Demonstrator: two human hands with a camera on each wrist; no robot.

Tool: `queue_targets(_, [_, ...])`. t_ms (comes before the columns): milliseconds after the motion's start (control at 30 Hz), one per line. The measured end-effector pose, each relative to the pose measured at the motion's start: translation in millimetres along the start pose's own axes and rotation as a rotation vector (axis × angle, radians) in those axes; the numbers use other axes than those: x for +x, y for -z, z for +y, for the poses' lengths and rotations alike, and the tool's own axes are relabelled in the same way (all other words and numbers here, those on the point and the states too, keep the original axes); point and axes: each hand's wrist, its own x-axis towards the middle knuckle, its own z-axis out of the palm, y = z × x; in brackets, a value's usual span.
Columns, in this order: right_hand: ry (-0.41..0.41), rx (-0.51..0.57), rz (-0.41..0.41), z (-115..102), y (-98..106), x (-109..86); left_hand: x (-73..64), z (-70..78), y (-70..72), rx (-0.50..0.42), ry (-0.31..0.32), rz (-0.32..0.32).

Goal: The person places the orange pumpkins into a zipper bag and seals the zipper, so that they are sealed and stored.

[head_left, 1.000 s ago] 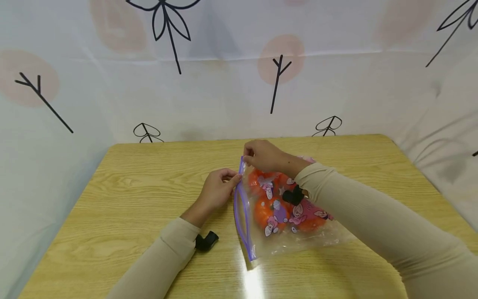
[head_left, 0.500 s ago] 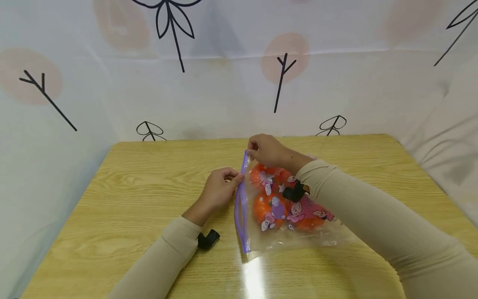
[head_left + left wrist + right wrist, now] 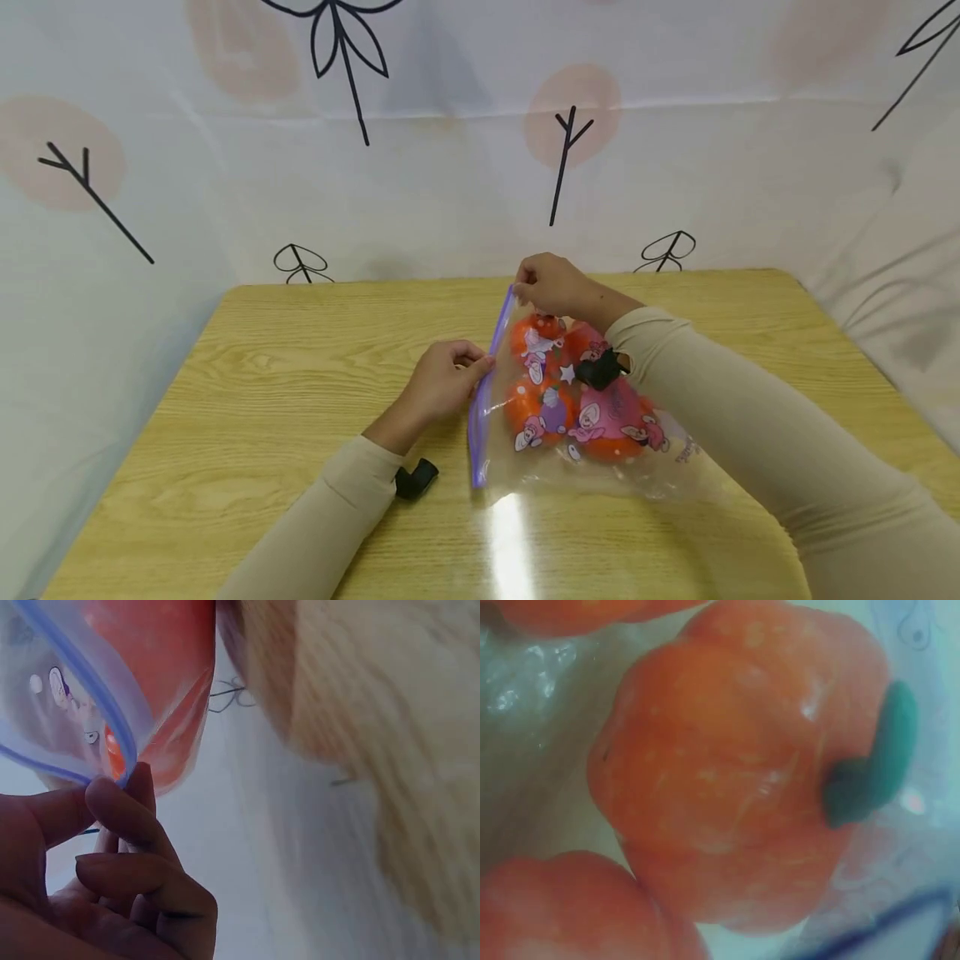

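A clear zip bag (image 3: 517, 467) printed with pink cartoon figures lies over the table, its purple zip (image 3: 477, 454) toward the left. Inside it are several orange pumpkins (image 3: 527, 400). The right wrist view shows one pumpkin (image 3: 712, 765) up close, ribbed, with a green stem (image 3: 892, 750). My left hand (image 3: 442, 382) pinches the zip near its middle between thumb and finger; in the left wrist view the two purple strips (image 3: 90, 675) meet at those fingertips and spread apart beyond them. At the far end of the zip, my right hand (image 3: 557, 290) pinches the bag's corner, fingers curled.
A wood-grain table (image 3: 262, 400) stands against a white cloth (image 3: 450, 192) with leaf and twig drawings. Small black wrist cameras (image 3: 416, 479) sit at both sleeves; the right one (image 3: 597, 371) hangs over the bag.
My right hand has moved away and slightly right, drawing the zip's far end along. The zip's near end has swung left, and the gap between its strips has narrowed. My left hand stays nearly in place.
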Motion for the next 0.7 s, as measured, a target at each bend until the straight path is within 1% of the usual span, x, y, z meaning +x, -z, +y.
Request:
queue_targets(167, [-0.034,0.039,0.009,5,6,2.0,-3.0,3.8,4.8,0.004,0.006,-0.059])
queue_targets(267, [-0.047,0.047,0.028,9,9,2.9,-5.2,5.4,8.9,0.013,0.025,-0.113])
queue_targets(367, [-0.057,0.054,0.043,12,12,2.5,-7.0,6.7,12.9,0.049,0.033,-0.175])
queue_targets(433, [-0.065,0.061,0.047,14,14,2.4,-8.1,8.8,15.6,0.081,0.027,-0.218])
queue_targets(567, [-0.082,0.075,0.043,16,17,2.2,-10.1,11.1,21.3,0.133,-0.004,-0.306])
queue_targets(700, [-0.08,0.081,0.063,17,19,4.0,-11.9,11.3,26.7,0.145,-0.023,-0.397])
